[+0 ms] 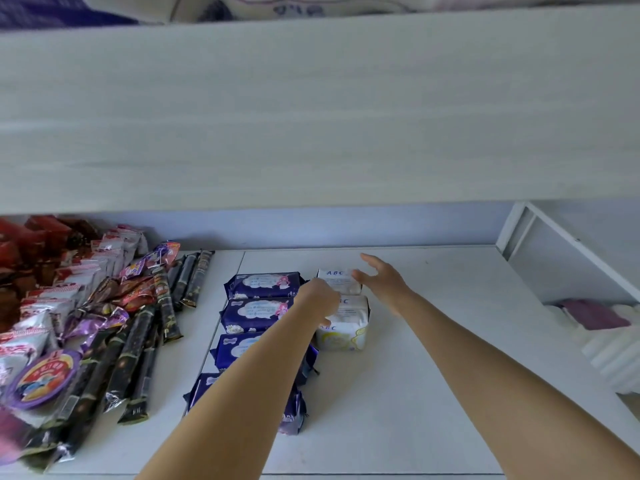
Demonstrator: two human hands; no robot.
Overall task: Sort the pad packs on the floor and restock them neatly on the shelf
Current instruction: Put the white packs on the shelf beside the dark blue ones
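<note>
Both forearms reach over the shelf; left hand fingers grasp a white pack, right hand fingers released.

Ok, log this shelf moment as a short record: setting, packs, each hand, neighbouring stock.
setting: white shelf under an upper board
dark blue packs: one column of four, front to back, partly hidden by the left forearm
white ABC packs: column of three, right of the blue ones
left hand: fingers curled against the middle white pack; grip cannot be told
right hand: open, fingers straight, at the rear white pack
neighbouring stock: snack packets at left
</note>
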